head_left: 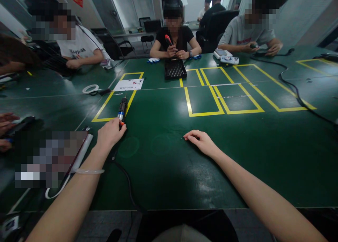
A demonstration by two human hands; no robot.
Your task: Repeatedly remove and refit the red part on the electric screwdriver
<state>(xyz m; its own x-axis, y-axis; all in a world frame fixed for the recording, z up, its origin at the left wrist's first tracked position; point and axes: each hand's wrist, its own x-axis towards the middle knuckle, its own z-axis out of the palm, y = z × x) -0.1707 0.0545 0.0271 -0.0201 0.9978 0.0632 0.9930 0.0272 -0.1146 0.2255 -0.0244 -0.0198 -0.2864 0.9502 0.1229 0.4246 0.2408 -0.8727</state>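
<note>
My left hand is closed around an electric screwdriver with a dark front end, a blue band and a bit of orange by my thumb. The tool points away from me, low over the green table, inside the near end of a yellow-taped rectangle. Behind that hand a black cord runs back to the table's front edge. My right hand rests at the middle of the table with its fingers drawn together. A tiny light speck shows at its fingertips; whether it is pinched or lies on the table, I cannot tell.
A printed white sheet lies beyond the screwdriver, beside a white tape roll. Across the table a person handles a red-tipped tool behind a black tray. Other people sit left and right. A black cable crosses the right side.
</note>
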